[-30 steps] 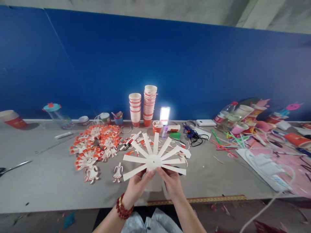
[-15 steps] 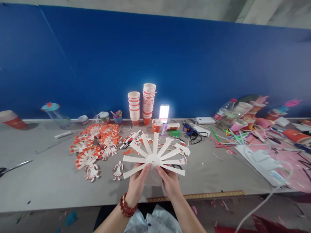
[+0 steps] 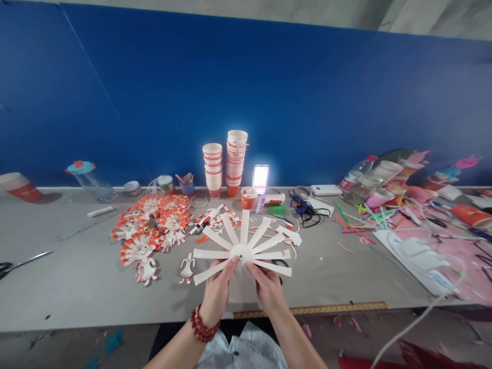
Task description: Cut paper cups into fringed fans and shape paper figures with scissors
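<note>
Both hands grip a paper cup cut into strips [image 3: 241, 250], its white strips fanned outward round a small round base. My left hand [image 3: 218, 286], with a red bead bracelet at the wrist, pinches the lower left of the base under its thumb. On the lower right, my right hand [image 3: 268, 288] holds it the same way, fingers hidden behind the strips. Left of the hands a paper cut-out of a dress with legs [image 3: 187, 268] lies flat. Beyond it is a heap of orange-and-white paper figures [image 3: 151, 225] with smiling faces.
Two stacks of paper cups [image 3: 235, 164] stand near the blue partition, by a bright blurred light [image 3: 261, 179]. A blue glue gun [image 3: 302, 205] with black cord lies behind to the right. Scissors [image 3: 23, 264] rest far left. Bottles, cups and pink sheets [image 3: 453, 251] crowd the right.
The view has shifted very slightly. Both hands keep their hold on the cut cup, and the left thumb sits a little higher on its base.
</note>
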`<control>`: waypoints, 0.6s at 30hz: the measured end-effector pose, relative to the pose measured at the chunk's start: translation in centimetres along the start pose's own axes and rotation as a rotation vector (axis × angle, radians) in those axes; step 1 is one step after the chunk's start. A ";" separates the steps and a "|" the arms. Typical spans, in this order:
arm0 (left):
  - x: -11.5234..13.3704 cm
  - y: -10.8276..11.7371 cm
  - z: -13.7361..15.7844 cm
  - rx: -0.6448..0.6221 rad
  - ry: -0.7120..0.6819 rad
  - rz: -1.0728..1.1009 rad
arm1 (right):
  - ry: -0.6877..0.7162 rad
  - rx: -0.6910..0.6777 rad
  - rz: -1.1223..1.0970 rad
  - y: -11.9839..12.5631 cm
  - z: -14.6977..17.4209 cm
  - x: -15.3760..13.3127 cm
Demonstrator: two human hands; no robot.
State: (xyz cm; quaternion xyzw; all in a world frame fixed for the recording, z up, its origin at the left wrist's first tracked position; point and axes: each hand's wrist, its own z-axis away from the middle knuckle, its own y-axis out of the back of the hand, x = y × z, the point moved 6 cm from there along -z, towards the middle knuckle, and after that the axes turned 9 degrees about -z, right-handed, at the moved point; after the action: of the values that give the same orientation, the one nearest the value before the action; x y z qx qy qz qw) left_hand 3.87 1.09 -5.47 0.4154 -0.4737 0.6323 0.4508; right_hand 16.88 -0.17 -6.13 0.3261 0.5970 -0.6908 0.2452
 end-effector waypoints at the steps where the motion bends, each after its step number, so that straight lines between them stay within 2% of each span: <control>1: 0.2 0.0 0.1 0.001 -0.001 -0.009 | 0.006 -0.002 0.011 0.0 0.0 0.0; 3: 0.3 -0.1 0.3 -0.019 0.013 -0.016 | 0.018 0.023 0.040 0.0 0.0 -0.1; 7: -0.2 -0.1 0.1 -0.012 0.035 -0.010 | 0.082 0.165 0.131 0.2 0.1 -0.7; 9: -0.6 -0.1 -0.1 -0.003 0.054 -0.002 | 0.108 0.204 0.109 0.1 0.1 -0.8; 14: -0.8 -0.7 -0.1 -0.089 0.101 0.076 | 0.036 0.193 -0.046 0.0 0.1 0.1; 18: -0.3 -0.3 0.1 -0.029 0.153 0.032 | -0.002 0.180 -0.059 0.2 0.0 0.6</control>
State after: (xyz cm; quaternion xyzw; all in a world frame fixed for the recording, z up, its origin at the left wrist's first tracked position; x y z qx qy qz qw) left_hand 4.22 0.97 -5.70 0.3516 -0.4536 0.6622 0.4817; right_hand 16.66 -0.17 -6.71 0.3285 0.5414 -0.7489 0.1952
